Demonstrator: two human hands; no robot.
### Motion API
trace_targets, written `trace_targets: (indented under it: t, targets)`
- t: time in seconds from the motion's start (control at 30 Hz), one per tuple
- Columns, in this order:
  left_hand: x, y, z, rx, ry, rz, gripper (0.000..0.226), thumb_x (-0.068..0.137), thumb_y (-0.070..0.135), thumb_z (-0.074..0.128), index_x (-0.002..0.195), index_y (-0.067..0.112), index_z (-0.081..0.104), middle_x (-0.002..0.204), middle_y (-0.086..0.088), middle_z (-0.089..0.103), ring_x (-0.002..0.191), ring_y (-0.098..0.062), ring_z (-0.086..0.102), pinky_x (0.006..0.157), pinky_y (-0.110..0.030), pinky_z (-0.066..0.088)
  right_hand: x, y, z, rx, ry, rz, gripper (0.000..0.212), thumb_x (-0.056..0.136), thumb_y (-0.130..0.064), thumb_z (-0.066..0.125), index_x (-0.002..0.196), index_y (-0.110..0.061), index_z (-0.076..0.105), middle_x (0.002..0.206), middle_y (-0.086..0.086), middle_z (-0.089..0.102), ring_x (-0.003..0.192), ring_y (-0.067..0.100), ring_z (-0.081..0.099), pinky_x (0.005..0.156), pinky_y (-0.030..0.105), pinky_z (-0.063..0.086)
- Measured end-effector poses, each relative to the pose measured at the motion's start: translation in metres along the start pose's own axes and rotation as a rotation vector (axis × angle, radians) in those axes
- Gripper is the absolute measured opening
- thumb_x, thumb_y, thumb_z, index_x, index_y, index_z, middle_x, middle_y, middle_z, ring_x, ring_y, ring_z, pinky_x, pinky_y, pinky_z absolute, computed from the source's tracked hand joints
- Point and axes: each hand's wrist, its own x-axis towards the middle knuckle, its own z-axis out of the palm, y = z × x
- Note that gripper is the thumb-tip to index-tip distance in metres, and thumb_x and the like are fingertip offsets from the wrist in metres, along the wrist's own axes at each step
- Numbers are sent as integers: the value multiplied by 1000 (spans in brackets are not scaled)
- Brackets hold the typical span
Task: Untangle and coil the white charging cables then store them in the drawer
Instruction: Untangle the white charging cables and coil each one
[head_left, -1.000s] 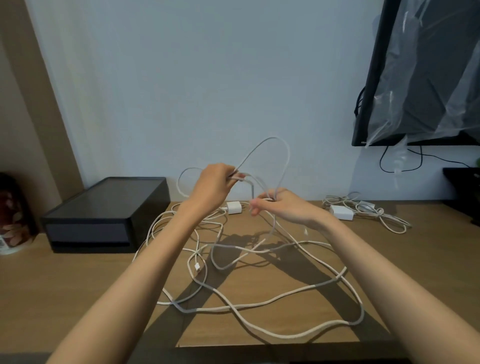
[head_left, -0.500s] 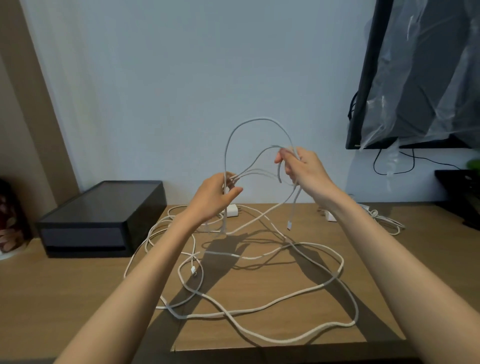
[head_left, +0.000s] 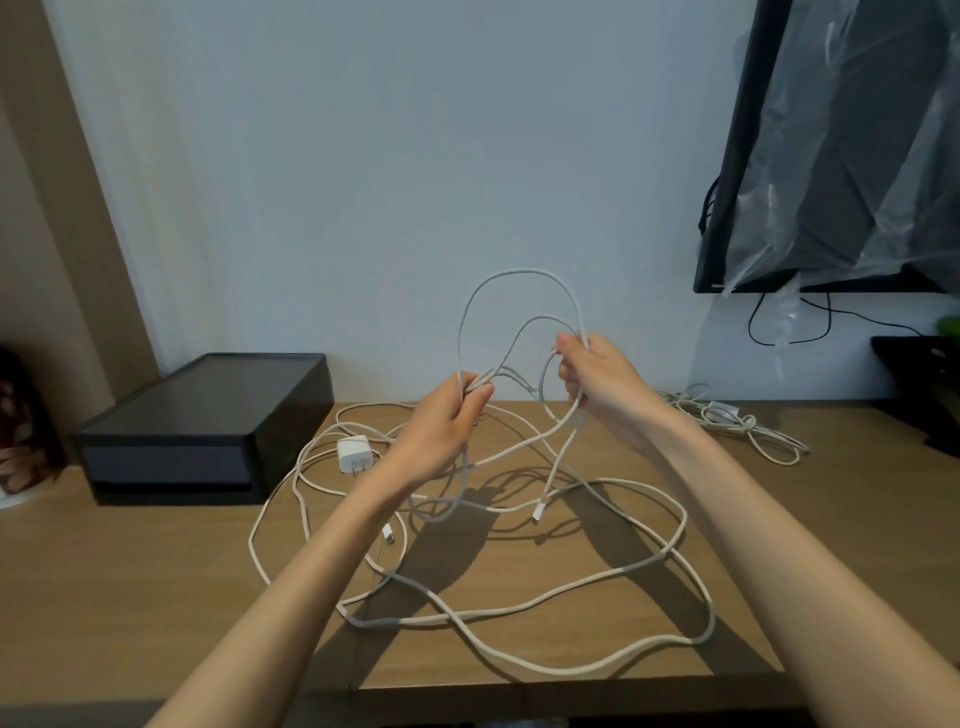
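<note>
A tangle of white charging cables (head_left: 519, 608) sprawls over the wooden desk (head_left: 130, 582), with loops lifted into the air between my hands. My left hand (head_left: 441, 431) pinches several strands above the desk's middle. My right hand (head_left: 597, 384) grips cable strands a little higher and to the right; a tall loop arches between both hands. A free connector end (head_left: 537, 512) dangles below my right hand. A white plug adapter (head_left: 355, 453) lies on the desk left of my left hand. The black drawer box (head_left: 208, 421) stands shut at the back left.
Another bundled white cable with an adapter (head_left: 727, 418) lies at the back right by the wall. A black screen under clear plastic (head_left: 841, 145) hangs top right, with black wires below it. A dark object (head_left: 930, 384) sits at the far right edge, a patterned container (head_left: 21, 431) far left.
My right hand rose from the desk's middle to head height of the loop, pulling a strand up and right. The left hand stayed nearly in place; the connector end now hangs lower.
</note>
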Motion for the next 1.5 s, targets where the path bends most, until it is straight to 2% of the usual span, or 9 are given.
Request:
trace_targets:
  t: [0.33, 0.43, 0.63, 0.83, 0.97, 1.07, 1.2, 1.3, 1.5]
  targets:
    - [-6, 20, 32, 523, 79, 125, 18, 103, 24, 29, 103, 10, 40, 92, -4, 35, 75, -31, 50, 61, -43, 40, -9, -2, 11, -83, -234, 100, 50, 88, -63, 44, 72, -16, 51, 73, 3, 26, 60, 11, 23, 58, 27, 21]
    - [-5, 22, 29, 646, 93, 173, 3, 101, 14, 38, 102, 12, 40, 89, -1, 28, 69, -30, 49, 52, -35, 29, -9, -1, 5, 29, -264, 172, 49, 89, -59, 46, 89, -11, 55, 84, 8, 51, 54, 7, 38, 58, 24, 23]
    - [-9, 24, 26, 679, 194, 215, 10, 95, 16, 53, 91, 9, 48, 81, -3, 33, 49, -24, 35, 41, -28, 19, -8, 3, 3, 33, -254, 239, 91, 73, -74, 48, 133, -7, 47, 102, 13, 62, 90, 23, 42, 57, 26, 27]
    - [-4, 19, 25, 498, 216, 227, 24, 101, 27, 32, 96, 8, 46, 90, -6, 42, 67, -32, 49, 54, -41, 38, -5, 3, 3, 78, -245, 276, 63, 92, -66, 31, 123, -13, 47, 72, 6, 71, 78, 24, 41, 58, 26, 26]
    - [-3, 17, 24, 405, 172, 240, 22, 102, 25, 34, 97, 8, 49, 89, -3, 45, 73, -29, 52, 61, -40, 41, -4, 3, 4, 221, -149, 270, 55, 91, -63, 42, 110, -12, 47, 70, 4, 46, 59, 12, 36, 56, 26, 26]
    - [-2, 18, 21, 417, 144, 214, 28, 101, 30, 31, 101, 9, 50, 91, -3, 49, 78, -28, 53, 62, -34, 37, -8, 2, 4, 195, -105, 198, 49, 87, -59, 51, 91, -11, 52, 57, -3, 56, 64, 13, 46, 61, 31, 33]
    - [4, 16, 22, 538, 55, 116, 29, 103, 31, 28, 102, 9, 49, 97, -10, 58, 83, -30, 55, 63, -33, 33, -9, 3, 5, 149, -59, 61, 64, 74, -62, 68, 100, -3, 66, 103, 10, 72, 78, 20, 58, 65, 31, 35]
    - [7, 14, 24, 651, 5, 105, 27, 103, 28, 29, 102, 9, 47, 99, -13, 62, 86, -33, 58, 63, -35, 34, -8, 6, 5, 142, -52, 17, 42, 80, -37, 74, 96, -1, 60, 57, -20, 63, 54, -10, 51, 65, 21, 35]
    - [5, 20, 29, 867, -28, 143, 27, 104, 23, 29, 121, 8, 44, 112, -11, 62, 99, -32, 61, 70, -37, 42, -8, 6, 8, 138, 0, 27, 65, 74, -19, 81, 115, -9, 32, 98, -1, 70, 88, 0, 65, 64, 8, 41]
